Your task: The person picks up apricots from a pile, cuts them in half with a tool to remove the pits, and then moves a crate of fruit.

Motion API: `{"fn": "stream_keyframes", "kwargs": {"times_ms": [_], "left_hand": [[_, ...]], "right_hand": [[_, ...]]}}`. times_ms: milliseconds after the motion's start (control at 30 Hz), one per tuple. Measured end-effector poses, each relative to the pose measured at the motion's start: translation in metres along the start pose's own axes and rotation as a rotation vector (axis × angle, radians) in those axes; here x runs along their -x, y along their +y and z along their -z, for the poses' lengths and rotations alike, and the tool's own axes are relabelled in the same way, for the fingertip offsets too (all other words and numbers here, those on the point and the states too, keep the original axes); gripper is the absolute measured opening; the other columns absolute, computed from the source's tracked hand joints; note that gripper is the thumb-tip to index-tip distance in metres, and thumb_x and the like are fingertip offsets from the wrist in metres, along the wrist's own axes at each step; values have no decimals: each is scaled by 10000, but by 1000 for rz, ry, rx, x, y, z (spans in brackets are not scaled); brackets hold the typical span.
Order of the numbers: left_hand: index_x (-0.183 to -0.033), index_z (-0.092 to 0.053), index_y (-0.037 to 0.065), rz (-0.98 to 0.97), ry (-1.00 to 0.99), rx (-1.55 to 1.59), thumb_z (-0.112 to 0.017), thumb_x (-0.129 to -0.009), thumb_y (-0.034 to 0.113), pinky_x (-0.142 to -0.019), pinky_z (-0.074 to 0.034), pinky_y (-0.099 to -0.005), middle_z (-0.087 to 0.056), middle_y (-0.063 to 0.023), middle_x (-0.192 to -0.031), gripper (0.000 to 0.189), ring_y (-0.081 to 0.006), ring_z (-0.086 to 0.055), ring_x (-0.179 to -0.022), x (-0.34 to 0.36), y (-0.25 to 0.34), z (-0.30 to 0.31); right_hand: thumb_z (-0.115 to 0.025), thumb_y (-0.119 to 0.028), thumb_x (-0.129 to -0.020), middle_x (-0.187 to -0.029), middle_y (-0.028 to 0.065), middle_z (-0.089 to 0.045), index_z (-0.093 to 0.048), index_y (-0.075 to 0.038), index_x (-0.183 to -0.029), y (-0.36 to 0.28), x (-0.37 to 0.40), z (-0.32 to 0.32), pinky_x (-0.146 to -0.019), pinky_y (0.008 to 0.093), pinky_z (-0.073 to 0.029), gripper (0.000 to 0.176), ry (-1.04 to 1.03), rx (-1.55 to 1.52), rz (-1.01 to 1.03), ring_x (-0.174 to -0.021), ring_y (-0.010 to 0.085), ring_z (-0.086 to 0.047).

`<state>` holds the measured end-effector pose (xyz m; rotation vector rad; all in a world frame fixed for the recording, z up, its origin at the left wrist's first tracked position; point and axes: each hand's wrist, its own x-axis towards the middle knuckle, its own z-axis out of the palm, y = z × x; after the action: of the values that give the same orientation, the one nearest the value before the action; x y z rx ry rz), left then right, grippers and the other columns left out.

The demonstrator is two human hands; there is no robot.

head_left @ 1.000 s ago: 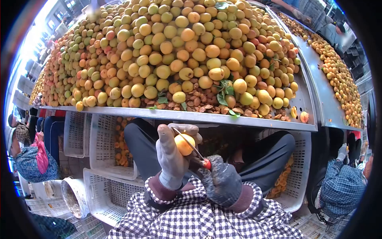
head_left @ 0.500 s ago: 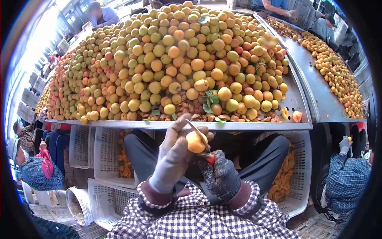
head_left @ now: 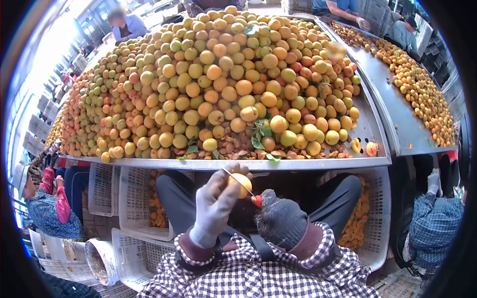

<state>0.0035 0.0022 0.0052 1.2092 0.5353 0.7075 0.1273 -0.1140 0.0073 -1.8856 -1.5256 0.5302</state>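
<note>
My left hand (head_left: 213,203), in a pale glove with dark, stained fingers, is closed around an apricot (head_left: 240,185). In my right hand (head_left: 281,218), which wears a dark grey knit glove, is a small knife with a red handle (head_left: 257,200). The knife's thin blade (head_left: 229,173) lies across the apricot from lower right to upper left. Both hands are over my lap, just below the metal table edge (head_left: 223,164). Beyond that edge rises a big heap of whole apricots (head_left: 198,84), with brown pits (head_left: 238,145) and some green leaves (head_left: 258,136) along its front.
Plastic crates holding halved apricots stand beside my legs, a left crate (head_left: 134,198) and a right crate (head_left: 378,213). A white bucket (head_left: 101,260) is at lower left. Another metal table (head_left: 412,131) with apricots runs along the right. Other people sit around the tables.
My right hand has turned, showing more of its back, and shifted slightly right and down. The apricot and left hand sit a little lower. The knife blade remains against the fruit.
</note>
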Motion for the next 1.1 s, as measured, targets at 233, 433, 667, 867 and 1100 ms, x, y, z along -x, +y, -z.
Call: {"fn": "stream_keyframes", "kwargs": {"times_ms": [233,433,667,867,1100], "left_hand": [[-1176,-526,-66,140,97,-145,-662,-876,87,-863,-512,-293,-633,-111,-1061,364,-160,-612,-979,-1,-17,11],[-1258,-475,-7,168,64,177,-689,-866,154,-853,-474,-237,-603,-35,-1048,475,-82,-579,-949,-6,-27,18],[-1219,-483,-21,312,81,-124,-651,-898,282,-694,-486,-202,-625,-5,-914,472,-55,-579,-793,-8,-3,16],[-1155,-515,21,200,-74,-155,-626,-911,294,-681,-444,-225,-572,-13,-845,382,-68,-518,-748,-5,2,25],[-1292,-438,12,266,-158,139,-622,-886,140,-542,-367,-181,-545,1,-968,463,-24,-440,-642,4,-7,39]], "right_hand": [[-548,-149,-810,-595,136,-552,-529,-31,-897,10,-16,4,-467,435,-473,148,-94,180,330,-526,347,-585],[-537,-168,-862,-569,182,-552,-548,22,-931,17,-31,11,-477,447,-448,203,-131,115,240,-541,361,-579],[-483,-159,-911,-554,156,-531,-562,13,-929,-1,-39,14,-468,427,-421,190,-84,60,403,-523,325,-554],[-502,-116,-852,-620,175,-553,-558,-19,-950,8,-47,28,-521,443,-441,148,-267,7,418,-593,374,-553],[-521,-100,-838,-618,196,-556,-554,13,-907,-16,-51,31,-517,460,-427,136,-295,-20,300,-592,376,-561]]}}
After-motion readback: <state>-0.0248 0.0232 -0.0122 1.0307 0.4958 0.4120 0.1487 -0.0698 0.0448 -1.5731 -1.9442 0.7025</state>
